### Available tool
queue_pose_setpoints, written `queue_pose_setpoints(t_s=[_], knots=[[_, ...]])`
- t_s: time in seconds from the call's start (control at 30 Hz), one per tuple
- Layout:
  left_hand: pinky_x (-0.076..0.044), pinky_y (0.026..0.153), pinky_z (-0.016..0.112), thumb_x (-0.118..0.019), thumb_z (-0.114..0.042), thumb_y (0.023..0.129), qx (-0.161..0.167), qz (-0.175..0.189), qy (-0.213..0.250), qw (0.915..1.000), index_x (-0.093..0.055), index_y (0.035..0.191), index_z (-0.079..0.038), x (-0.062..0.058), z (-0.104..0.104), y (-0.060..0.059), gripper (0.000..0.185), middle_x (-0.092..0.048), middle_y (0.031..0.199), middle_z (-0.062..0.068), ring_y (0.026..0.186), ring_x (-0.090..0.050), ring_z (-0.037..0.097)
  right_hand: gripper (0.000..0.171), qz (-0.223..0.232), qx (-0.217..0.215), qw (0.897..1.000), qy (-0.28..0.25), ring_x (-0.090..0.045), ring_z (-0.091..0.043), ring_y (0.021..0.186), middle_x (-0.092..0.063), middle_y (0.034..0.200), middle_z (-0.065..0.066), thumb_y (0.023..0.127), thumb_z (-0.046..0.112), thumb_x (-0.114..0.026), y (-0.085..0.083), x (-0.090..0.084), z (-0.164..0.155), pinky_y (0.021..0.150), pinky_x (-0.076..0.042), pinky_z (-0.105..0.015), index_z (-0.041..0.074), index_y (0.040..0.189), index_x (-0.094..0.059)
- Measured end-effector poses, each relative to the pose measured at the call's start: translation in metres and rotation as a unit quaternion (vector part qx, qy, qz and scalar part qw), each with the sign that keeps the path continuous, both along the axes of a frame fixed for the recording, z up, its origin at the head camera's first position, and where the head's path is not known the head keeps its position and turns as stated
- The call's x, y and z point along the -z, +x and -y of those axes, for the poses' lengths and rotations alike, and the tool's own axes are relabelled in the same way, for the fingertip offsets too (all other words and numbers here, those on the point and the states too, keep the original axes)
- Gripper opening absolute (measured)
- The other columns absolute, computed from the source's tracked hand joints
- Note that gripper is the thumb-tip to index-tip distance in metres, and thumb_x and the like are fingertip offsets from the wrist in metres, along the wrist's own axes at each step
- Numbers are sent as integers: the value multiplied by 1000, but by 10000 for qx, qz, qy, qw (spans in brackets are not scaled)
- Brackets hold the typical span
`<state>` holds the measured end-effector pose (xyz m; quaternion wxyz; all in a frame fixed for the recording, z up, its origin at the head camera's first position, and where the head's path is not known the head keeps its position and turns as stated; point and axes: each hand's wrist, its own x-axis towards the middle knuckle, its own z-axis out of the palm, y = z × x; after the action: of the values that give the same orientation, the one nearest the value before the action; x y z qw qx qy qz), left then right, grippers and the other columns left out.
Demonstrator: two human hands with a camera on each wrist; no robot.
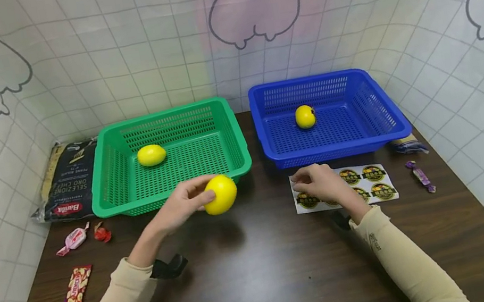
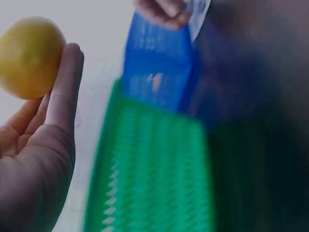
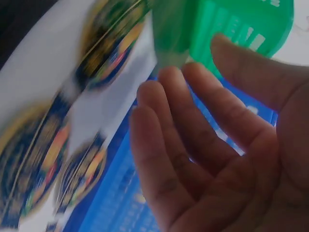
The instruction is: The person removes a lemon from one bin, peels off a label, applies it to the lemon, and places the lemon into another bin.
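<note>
From the head camera, the left hand [image 1: 182, 200] held a yellow lemon [image 1: 220, 193] just above the dark tabletop [image 1: 264, 276], right in front of the near rim of the green basket [image 1: 172, 198]. The fruit sat at the fingertips, to the right of the palm, its long axis running roughly up and away toward the basket. The fingers and thumb curled round its left side. The right hand [image 1: 321, 185] lay well apart to the right, over the left part of a white sticker sheet [image 1: 369, 182] that rested on the tabletop before the blue basket [image 1: 395, 137]. Its fingers were bent down toward the sheet's edge; whether they pinched anything I could not tell. A second lemon [image 1: 151, 155] lay in the green basket and a third [image 1: 305, 116] in the blue one. The left hand was plainly the nearer to the held lemon.

From the left wrist camera, the lemon [image 2: 30, 55] showed at the upper left, a fingertip [image 2: 67, 72] pressed against its side, the palm half open beneath.

From the right wrist camera, blurred, the right hand's fingers [image 3: 193, 130] were loosely spread and empty, with the stickers [image 3: 58, 145] just beyond them
</note>
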<state>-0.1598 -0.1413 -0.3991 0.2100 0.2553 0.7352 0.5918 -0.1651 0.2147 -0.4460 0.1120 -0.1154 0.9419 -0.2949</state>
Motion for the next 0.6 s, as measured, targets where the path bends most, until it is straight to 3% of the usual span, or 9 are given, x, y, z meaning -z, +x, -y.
queue_pose_setpoints(t_s=[0.13, 0.27, 0.4, 0.6], knots=[[-57, 74, 20, -52, -29, 104, 114, 721, 574, 9957, -47, 143, 1, 28, -17, 10, 50, -67, 108, -6, 88, -62, 6, 29, 258, -32, 9989, 403, -70, -24, 100, -76, 106, -9, 90, 30, -73, 1, 2, -11, 87, -58, -43, 10, 111, -72], [-61, 85, 27, -50, -31, 105, -218, 1492, 981, 9837, -45, 143, 3, 49, -39, 19, 51, -64, 113, -1, 97, -65, 8, 35, 473, -79, 9967, 656, -68, -24, 102, -75, 108, -8, 83, 33, -80, -1, 5, -11, 90, -56, -42, 10, 108, -71], [-61, 88, 28, -48, -37, 105, -551, 1861, 949, 9764, -45, 143, 0, 64, -59, 25, 53, -59, 118, 3, 101, -64, 10, 31, 562, -52, 9947, 864, -64, -19, 92, -74, 102, -5, 79, 30, -84, -1, 8, -10, 81, -54, -37, 12, 100, -71], [-59, 96, 31, -44, -44, 105, -583, 2266, 984, 9673, -41, 146, 0, 81, -79, 32, 60, -53, 131, 10, 110, -62, 11, 27, 332, 63, 9937, 1071, -59, -19, 85, -68, 94, -4, 76, 25, -86, 0, 8, -6, 73, -51, -36, 13, 92, -69]])
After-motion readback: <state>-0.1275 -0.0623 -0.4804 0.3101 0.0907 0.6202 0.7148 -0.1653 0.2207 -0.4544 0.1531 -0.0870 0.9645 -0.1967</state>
